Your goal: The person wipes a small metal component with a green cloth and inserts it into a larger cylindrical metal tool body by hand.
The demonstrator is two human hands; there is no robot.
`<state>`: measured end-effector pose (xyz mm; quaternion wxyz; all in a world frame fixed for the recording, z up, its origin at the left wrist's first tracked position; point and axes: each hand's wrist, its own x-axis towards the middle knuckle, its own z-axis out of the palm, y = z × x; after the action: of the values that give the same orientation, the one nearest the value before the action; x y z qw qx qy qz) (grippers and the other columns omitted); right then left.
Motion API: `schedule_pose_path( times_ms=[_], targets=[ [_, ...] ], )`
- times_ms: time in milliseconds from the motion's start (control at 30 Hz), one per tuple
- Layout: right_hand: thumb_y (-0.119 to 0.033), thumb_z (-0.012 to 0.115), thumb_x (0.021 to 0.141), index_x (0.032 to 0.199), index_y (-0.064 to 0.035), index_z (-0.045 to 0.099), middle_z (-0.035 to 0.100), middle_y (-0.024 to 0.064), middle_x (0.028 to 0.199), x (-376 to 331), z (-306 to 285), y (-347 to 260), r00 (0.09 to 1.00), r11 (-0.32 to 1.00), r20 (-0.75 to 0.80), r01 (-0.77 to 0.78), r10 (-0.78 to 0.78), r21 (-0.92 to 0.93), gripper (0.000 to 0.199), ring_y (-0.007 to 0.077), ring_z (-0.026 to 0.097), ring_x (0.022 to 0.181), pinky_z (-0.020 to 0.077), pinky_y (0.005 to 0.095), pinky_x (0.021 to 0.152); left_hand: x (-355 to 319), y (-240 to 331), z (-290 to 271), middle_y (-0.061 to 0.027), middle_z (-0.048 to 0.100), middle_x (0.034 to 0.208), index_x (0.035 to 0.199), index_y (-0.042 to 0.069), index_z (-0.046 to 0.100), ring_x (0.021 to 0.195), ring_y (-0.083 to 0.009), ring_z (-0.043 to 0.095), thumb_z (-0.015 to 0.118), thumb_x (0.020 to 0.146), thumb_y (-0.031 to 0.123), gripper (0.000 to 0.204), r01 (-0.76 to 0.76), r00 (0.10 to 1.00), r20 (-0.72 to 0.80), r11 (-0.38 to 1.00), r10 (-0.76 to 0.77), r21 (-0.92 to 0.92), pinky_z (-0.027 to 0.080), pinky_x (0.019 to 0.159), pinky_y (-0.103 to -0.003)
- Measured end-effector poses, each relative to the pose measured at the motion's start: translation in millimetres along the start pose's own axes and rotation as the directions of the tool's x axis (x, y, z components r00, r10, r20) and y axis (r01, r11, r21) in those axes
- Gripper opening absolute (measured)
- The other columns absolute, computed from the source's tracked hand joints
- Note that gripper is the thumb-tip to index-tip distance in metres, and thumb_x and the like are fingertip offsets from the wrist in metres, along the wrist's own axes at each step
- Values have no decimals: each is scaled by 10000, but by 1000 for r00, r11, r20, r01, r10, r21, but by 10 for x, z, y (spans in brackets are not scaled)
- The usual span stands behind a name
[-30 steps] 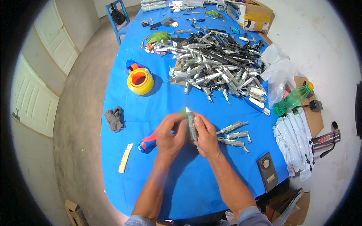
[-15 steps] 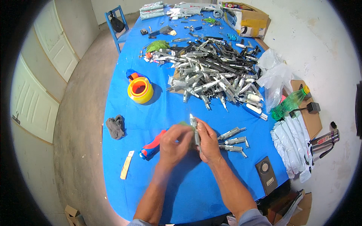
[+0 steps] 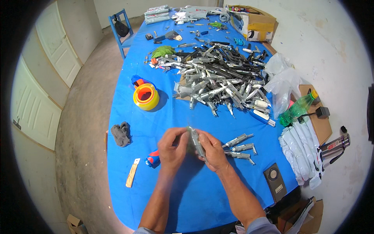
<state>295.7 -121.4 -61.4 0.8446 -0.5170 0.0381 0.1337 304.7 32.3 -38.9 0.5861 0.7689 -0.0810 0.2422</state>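
Slim grey part [image 3: 197, 144] upheld over blue desk [image 3: 202, 197], right hand [image 3: 214, 152] fingers closed round its body, left hand [image 3: 172, 148] fingers curled near its tip, grip unclear; probably light, stiff, tip fragile: hold mid-body.

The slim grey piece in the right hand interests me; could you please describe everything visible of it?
The slim grey piece is narrow and looks like plastic, with whitish patches toward its far end; finer parts are unclear. Held above the blue table, it slants, far end leaning left. The right hand's grip holds it from the right, toward its near end. The left hand is close to the far end, blur hiding any contact.
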Motion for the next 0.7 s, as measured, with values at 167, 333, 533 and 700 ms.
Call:
schedule_pose_path(
  times_ms=[167,333,533,700],
  targets=[
    [-348,532,1124,1424,-52,626,631,-19,873,-13,6,-3,999,1000,35,6,-5,-16,432,57,570,689,422,205,518,4,-115,-10,-119,733,933,1034,-9,749,812,-188,707,745,919,0,116,71,995,-57,994,-76,-77,545,729,-299],
    [-347,518,1129,1451,-40,600,628,-11,893,-20,-15,-14,999,998,41,9,-7,-56,452,53,568,700,425,197,531,9,-98,-9,-117,734,931,1035,-5,749,803,-188,701,736,923,-1,113,9,1000,29,999,-7,-40,536,713,-299],
    [-336,498,1138,1479,-20,557,619,15,902,-8,-52,-48,996,991,94,-3,-10,136,468,66,554,685,403,202,508,-49,-122,16,-51,723,946,1058,-30,734,812,-97,635,708,983,29,99,57,991,123,998,-52,-34,508,732,-246],
    [-335,484,1144,1482,-37,552,618,32,905,3,-48,-42,996,985,89,-10,-6,172,455,73,538,660,391,198,480,-49,-144,2,-49,718,939,1059,-27,729,802,-98,629,715,982,35,100,88,995,45,995,-86,-52,503,715,-248]
  ],
)
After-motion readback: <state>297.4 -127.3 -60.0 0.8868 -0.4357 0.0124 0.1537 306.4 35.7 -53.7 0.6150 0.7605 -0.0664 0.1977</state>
